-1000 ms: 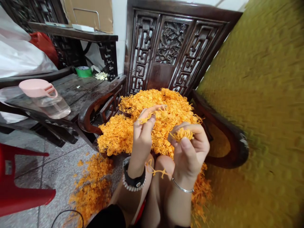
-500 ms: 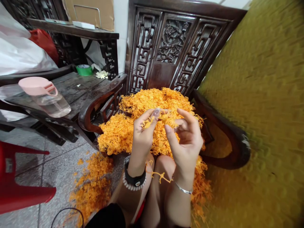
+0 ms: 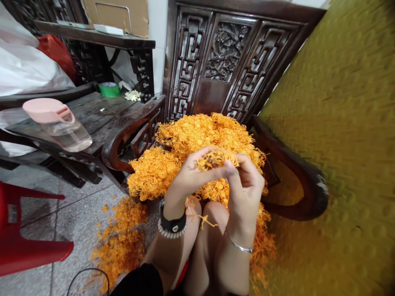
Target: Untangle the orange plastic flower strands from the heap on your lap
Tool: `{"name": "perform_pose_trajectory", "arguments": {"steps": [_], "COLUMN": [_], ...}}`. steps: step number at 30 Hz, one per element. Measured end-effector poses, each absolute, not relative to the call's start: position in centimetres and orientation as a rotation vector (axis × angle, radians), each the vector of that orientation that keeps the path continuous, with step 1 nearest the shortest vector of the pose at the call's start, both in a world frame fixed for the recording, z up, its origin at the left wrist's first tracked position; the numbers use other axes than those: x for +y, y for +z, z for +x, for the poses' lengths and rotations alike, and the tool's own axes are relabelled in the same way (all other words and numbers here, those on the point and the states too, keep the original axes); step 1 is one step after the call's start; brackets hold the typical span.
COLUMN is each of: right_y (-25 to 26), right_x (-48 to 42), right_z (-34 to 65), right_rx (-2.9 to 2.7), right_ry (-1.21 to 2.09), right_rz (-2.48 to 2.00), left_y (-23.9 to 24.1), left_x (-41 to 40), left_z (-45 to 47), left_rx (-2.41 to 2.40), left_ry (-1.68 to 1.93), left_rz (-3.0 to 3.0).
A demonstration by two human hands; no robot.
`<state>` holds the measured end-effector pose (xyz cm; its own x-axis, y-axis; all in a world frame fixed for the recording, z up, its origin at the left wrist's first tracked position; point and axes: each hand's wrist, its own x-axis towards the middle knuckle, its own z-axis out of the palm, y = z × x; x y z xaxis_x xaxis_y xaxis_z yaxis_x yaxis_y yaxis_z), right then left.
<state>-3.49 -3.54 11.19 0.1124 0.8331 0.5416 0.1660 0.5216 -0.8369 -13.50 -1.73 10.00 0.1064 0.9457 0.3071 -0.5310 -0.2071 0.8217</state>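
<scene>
A heap of thin, branching orange plastic-looking pieces [image 3: 191, 131] covers the seat of the dark wooden chair before me. Above it, my left hand [image 3: 188, 174] and my right hand [image 3: 247, 185] meet, thumbs touching or nearly so. Between them is a small orange branching cluster [image 3: 216, 158], pinched by the fingers of both. Its exact kind is unclear, and parts of it are hidden behind my fingers. A loose orange branched strand [image 3: 205, 222] lies across my knees.
More orange pieces [image 3: 123, 242] are scattered on the floor at left. A pink-lidded bottle [image 3: 61, 125] and green tape [image 3: 109, 89] stand on the wooden bench [image 3: 101, 113]. A red stool [image 3: 27, 242] is at far left; a yellow-brown textured surface [image 3: 339, 123] rises at right.
My left thumb has swung right to reach my right thumb, and both hands have drawn together around the orange cluster. The strand on my knees has shifted slightly left.
</scene>
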Motion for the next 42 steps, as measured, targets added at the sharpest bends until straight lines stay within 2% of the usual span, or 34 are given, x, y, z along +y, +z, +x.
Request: {"name": "perform_pose_trajectory", "arguments": {"steps": [4, 7, 10, 13, 16, 19, 22, 30, 36, 42], "right_y": [11.1, 10.9, 10.8, 11.3, 12.3, 13.0, 12.8, 11.7, 12.3, 11.9], "right_x": [-3.6, -3.7, -3.9, -4.0, -4.1, -4.3, -4.5, -4.5, -4.2, -3.7], "right_z": [-3.0, -2.3, -1.7, -1.2, -0.8, -0.5, -0.7, -1.5, -0.6, -0.7], "right_rx": [-1.420, -1.305, -1.225, -1.198, -1.111, -1.133, -1.243, -1.508, -1.835, -1.863], "right_ry": [0.700, 0.978, 1.229, 1.324, 1.259, 1.065, 0.926, 0.592, 0.598, 0.705], "right_rz": [-0.929, -0.868, -0.728, -0.442, -0.202, -0.300, -0.393, -0.623, -0.763, -0.865], "left_y": [9.2, 9.3, 10.1, 11.0, 11.2, 10.8, 10.1, 9.9, 9.9, 8.8], "left_x": [-0.7, -1.0, -1.9, -2.4, -2.0, -1.3, -1.3, -2.0, -1.9, -1.5], "left_z": [-12.9, -12.8, -12.9, -13.3, -14.0, -14.5, -14.4, -15.2, -16.0, -16.5], "left_rx": [0.511, 0.462, 0.407, 0.491, 0.430, 0.368, 0.527, 0.659, 0.760, 0.850], "left_ry": [1.554, 1.438, 1.340, 1.352, 1.447, 1.532, 1.538, 1.124, 1.022, 0.943], "left_rz": [0.923, 0.915, 0.913, 0.992, 0.916, 0.847, 0.963, 1.793, 2.102, 2.277]}}
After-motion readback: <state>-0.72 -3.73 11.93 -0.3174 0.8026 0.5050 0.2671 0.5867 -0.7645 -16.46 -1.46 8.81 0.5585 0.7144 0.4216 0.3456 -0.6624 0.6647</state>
